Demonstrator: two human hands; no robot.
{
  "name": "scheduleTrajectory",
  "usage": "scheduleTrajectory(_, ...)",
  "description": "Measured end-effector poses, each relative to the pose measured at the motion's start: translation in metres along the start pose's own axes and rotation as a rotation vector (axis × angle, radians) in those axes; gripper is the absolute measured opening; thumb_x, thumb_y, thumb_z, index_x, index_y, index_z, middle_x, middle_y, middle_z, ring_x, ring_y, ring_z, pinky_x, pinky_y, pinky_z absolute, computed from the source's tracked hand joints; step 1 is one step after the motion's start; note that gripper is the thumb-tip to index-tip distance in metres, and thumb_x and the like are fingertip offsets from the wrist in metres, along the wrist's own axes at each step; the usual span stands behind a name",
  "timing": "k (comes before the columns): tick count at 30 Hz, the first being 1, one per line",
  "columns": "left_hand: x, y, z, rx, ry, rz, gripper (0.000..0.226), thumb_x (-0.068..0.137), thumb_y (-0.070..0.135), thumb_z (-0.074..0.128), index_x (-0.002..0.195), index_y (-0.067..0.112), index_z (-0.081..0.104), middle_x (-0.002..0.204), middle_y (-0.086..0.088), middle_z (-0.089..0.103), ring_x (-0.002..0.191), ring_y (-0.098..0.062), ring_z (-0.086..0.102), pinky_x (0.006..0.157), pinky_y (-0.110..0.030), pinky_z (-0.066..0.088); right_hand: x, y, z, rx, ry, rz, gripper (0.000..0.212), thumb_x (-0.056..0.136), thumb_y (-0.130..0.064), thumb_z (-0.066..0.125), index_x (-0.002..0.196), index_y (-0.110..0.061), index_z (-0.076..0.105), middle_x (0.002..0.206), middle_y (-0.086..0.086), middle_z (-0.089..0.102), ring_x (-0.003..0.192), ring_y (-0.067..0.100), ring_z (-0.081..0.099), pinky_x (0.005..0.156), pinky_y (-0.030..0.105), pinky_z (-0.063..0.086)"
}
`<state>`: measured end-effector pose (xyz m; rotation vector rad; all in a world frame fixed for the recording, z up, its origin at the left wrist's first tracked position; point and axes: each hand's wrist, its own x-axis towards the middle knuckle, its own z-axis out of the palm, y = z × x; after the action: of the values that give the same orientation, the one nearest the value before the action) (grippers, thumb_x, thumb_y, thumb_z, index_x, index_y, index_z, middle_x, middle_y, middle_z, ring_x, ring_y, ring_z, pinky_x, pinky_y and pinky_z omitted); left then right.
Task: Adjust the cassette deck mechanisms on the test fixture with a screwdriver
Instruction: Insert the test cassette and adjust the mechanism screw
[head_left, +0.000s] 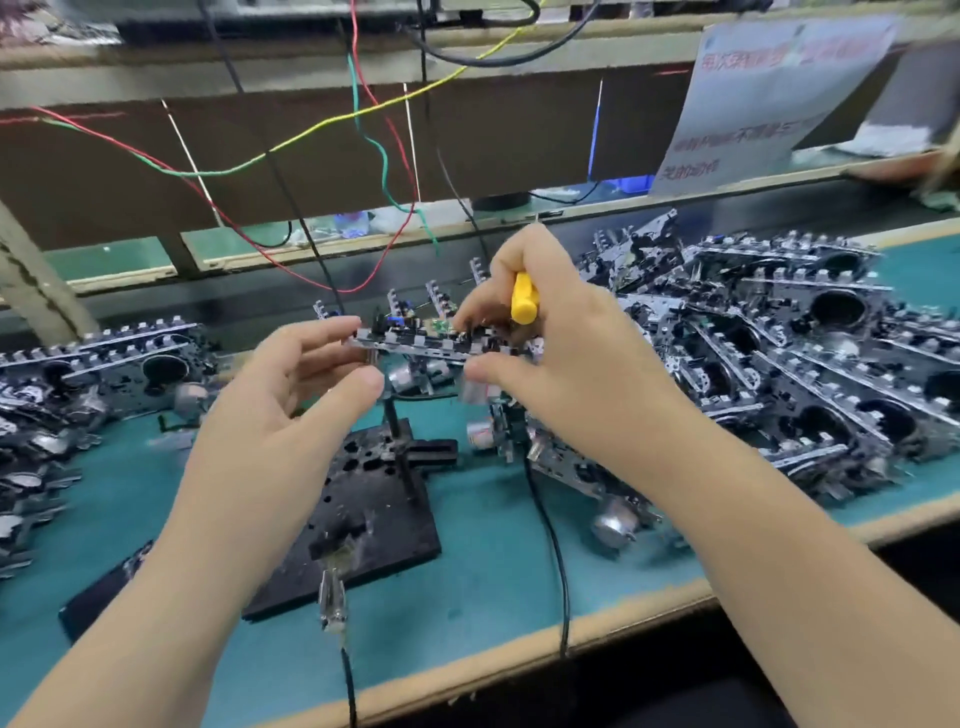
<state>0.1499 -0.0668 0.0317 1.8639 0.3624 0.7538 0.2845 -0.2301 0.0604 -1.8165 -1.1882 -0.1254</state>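
Screwdriver (523, 299) mostly hidden inside right hand (561, 332); tip unseen.

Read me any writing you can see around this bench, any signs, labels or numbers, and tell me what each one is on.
Laminated sign hanging at upper right: several lines of red Chinese characters, too blurred to read reliably.
Lowest line on that sign: possibly "关的动作", uncertain.
Yellow screwdriver handle in the right hand: no marking visible.
Cassette deck mechanism held by both hands, and the piles of mechanisms: no legible labels or numbers.
Black test fixture: no text visible.
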Motion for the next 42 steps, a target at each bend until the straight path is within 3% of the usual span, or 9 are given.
scheduleTrajectory(4, 0.023, 0.024, 0.047, -0.015, -0.108, 0.086, 0.035, 0.081, 0.041, 0.065, 0.116, 0.041, 0.065, 0.111, 0.020, 0.072, 0.108, 0.004, 0.065, 0.092, -0.021, 0.046, -0.007, 0.020, -0.047, -0.156, 0.125, -0.013, 0.061, 0.081, 0.001, 0.077, 0.094, -0.036, 0.030, 0.097, -0.011, 0.069, 0.092, 0.011, 0.065, 0.073, 0.015, 0.047)
scheduleTrajectory(12, 0.058, 0.043, 0.157, 0.205, -0.496, 0.243, 0.061, 0.084, 0.054, 0.058, 0.143, 0.041, 0.048, 0.142, 0.022, 0.051, 0.130, 0.003, 0.046, 0.102, -0.023, 0.038, -0.044, 0.089, -0.135, -0.479, 0.366, 0.054, 0.064, 0.079, 0.004, 0.077, 0.099, -0.035, 0.030, 0.099, -0.003, 0.070, 0.081, 0.008, 0.053, 0.071, -0.002, 0.032)
scheduleTrajectory(16, 0.066, 0.031, 0.200, 0.603, -0.641, 0.356, 0.059, 0.094, 0.062, 0.052, 0.148, 0.042, 0.040, 0.160, 0.010, 0.033, 0.148, -0.013, 0.024, 0.120, -0.048, 0.025, -0.067, 0.128, -0.145, -0.548, 0.292, 0.228, 0.062, 0.078, 0.003, 0.076, 0.098, -0.037, 0.034, 0.092, -0.006, 0.062, 0.082, 0.024, 0.054, 0.069, 0.032, 0.036)
scheduleTrajectory(22, 0.060, 0.011, 0.209, 0.787, -0.637, 0.506, 0.055, 0.095, 0.069, 0.044, 0.144, 0.043, 0.046, 0.169, 0.008, 0.004, 0.154, -0.014, -0.008, 0.123, -0.054, -0.008, -0.083, 0.145, -0.143, -0.523, 0.175, 0.332, 0.057, 0.084, -0.009, 0.078, 0.100, -0.038, 0.031, 0.108, -0.016, 0.066, 0.082, 0.016, 0.054, 0.069, 0.035, 0.034)
scheduleTrajectory(26, 0.050, 0.011, 0.165, 0.581, -0.483, 0.503, 0.039, 0.095, 0.056, 0.056, 0.130, 0.041, 0.059, 0.164, 0.008, 0.025, 0.152, -0.011, 0.009, 0.124, -0.044, 0.003, -0.082, 0.134, -0.142, -0.453, 0.279, 0.345, 0.044, 0.086, -0.018, 0.074, 0.102, -0.033, 0.036, 0.111, -0.019, 0.066, 0.088, 0.022, 0.058, 0.074, 0.044, 0.044)
scheduleTrajectory(30, 0.054, -0.002, 0.067, 0.591, -0.218, 0.406, 0.025, 0.094, 0.037, 0.060, 0.114, 0.026, 0.071, 0.132, 0.008, 0.061, 0.127, -0.011, 0.048, 0.109, -0.018, 0.027, -0.055, 0.120, -0.122, -0.145, 0.242, 0.478, 0.037, 0.095, -0.013, 0.058, 0.128, 0.000, 0.046, 0.128, 0.013, 0.062, 0.112, 0.027, 0.060, 0.108, 0.050, 0.042)
scheduleTrajectory(33, 0.064, -0.019, -0.013, 0.704, -0.042, 0.197, 0.019, 0.097, 0.028, 0.060, 0.112, 0.026, 0.071, 0.115, 0.011, 0.069, 0.108, -0.010, 0.059, 0.094, -0.021, 0.040, -0.031, 0.075, -0.073, -0.074, 0.148, 0.383, 0.022, 0.096, -0.006, 0.057, 0.116, 0.003, 0.054, 0.100, -0.010, 0.070, 0.104, 0.031, 0.065, 0.094, 0.038, 0.048)
scheduleTrajectory(35, 0.068, -0.033, -0.059, 0.813, 0.014, 0.036, 0.020, 0.097, 0.026, 0.060, 0.114, 0.028, 0.070, 0.109, 0.010, 0.070, 0.102, -0.012, 0.062, 0.088, -0.029, 0.046, -0.021, 0.025, -0.028, -0.127, 0.106, 0.203, 0.015, 0.091, -0.016, 0.066, 0.098, -0.019, 0.054, 0.086, -0.019, 0.069, 0.088, 0.026, 0.066, 0.080, 0.035, 0.049)
scheduleTrajectory(42, 0.063, -0.084, -0.139, 1.057, -0.036, -0.282, 0.034, 0.090, 0.039, 0.071, 0.121, 0.029, 0.066, 0.121, -0.002, 0.069, 0.109, -0.026, 0.064, 0.091, -0.036, 0.048, 0.053, -0.041, 0.118, -0.215, -0.410, -0.067, 0.032, 0.087, -0.020, 0.070, 0.095, -0.026, 0.040, 0.096, 0.000, 0.069, 0.089, 0.029, 0.060, 0.076, 0.044, 0.051)
